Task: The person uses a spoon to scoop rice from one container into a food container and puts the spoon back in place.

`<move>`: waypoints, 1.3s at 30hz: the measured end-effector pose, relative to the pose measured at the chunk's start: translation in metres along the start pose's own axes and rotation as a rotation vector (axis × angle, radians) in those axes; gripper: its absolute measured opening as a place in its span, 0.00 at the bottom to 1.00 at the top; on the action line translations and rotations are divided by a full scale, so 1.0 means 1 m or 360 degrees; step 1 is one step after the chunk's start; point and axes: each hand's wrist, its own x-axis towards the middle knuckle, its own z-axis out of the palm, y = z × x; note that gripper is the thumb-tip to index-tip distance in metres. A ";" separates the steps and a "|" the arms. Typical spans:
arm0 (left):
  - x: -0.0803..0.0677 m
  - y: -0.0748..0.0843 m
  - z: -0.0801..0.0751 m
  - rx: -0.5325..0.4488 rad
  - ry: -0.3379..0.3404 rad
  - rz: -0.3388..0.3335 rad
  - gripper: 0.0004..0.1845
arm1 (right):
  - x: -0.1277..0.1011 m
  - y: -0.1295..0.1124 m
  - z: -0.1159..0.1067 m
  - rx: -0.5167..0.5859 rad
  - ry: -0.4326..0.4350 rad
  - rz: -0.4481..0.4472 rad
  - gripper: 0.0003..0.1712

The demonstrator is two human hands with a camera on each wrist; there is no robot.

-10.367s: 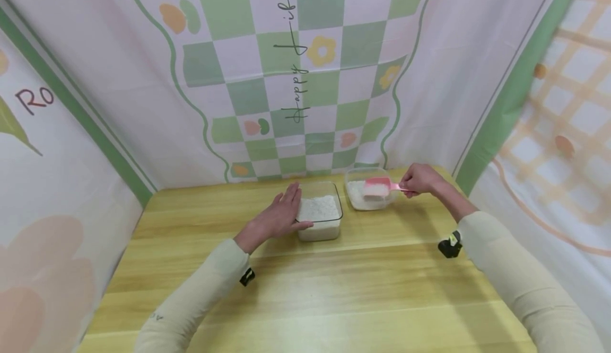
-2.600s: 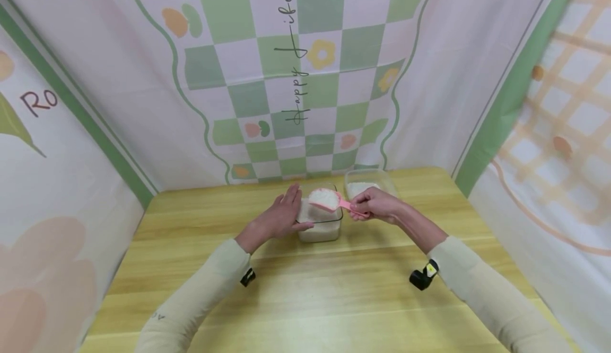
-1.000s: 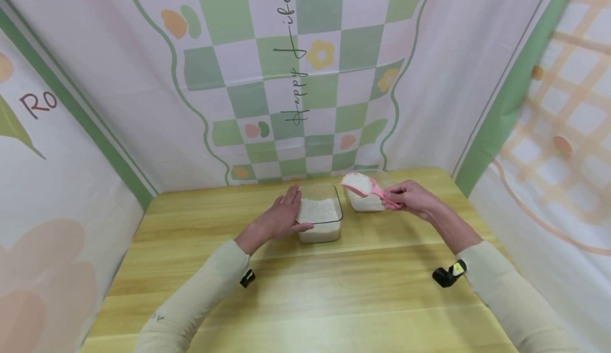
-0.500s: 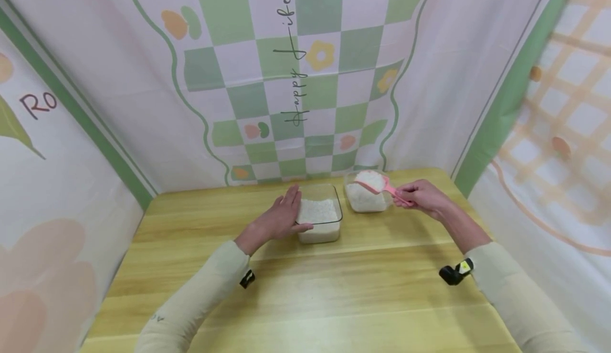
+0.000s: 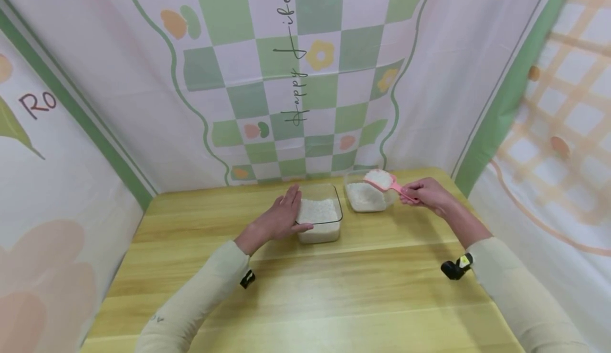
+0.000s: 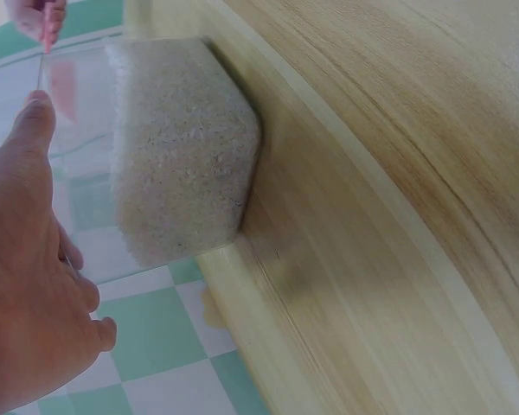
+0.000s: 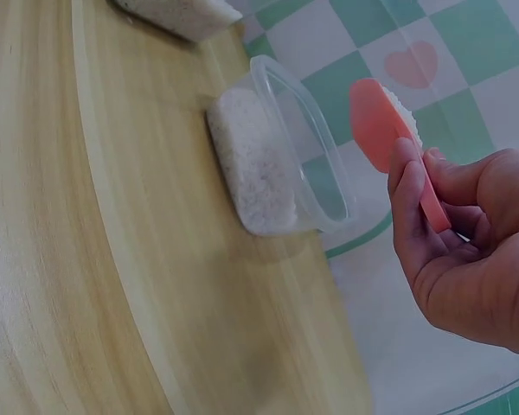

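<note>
From the dark-rimmed container, the left hand blocks 9 o'clock, its sleeve 8, and the checked curtain stands across 12. At 2 o'clock, past a narrow gap, sits the clear tub; above its 2 o'clock side the pink scoop in the right hand bars the way down. A hand could pass over the table between 5 and 7 o'clock.
</note>
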 end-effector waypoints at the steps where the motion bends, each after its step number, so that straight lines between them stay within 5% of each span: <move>1: 0.000 0.000 0.000 0.0002 -0.0001 0.0000 0.55 | 0.001 0.000 0.000 -0.0006 0.0011 0.0003 0.26; 39: 0.001 -0.001 0.000 -0.0001 0.0015 0.0019 0.55 | 0.003 -0.010 0.005 -0.0354 0.0239 0.0005 0.22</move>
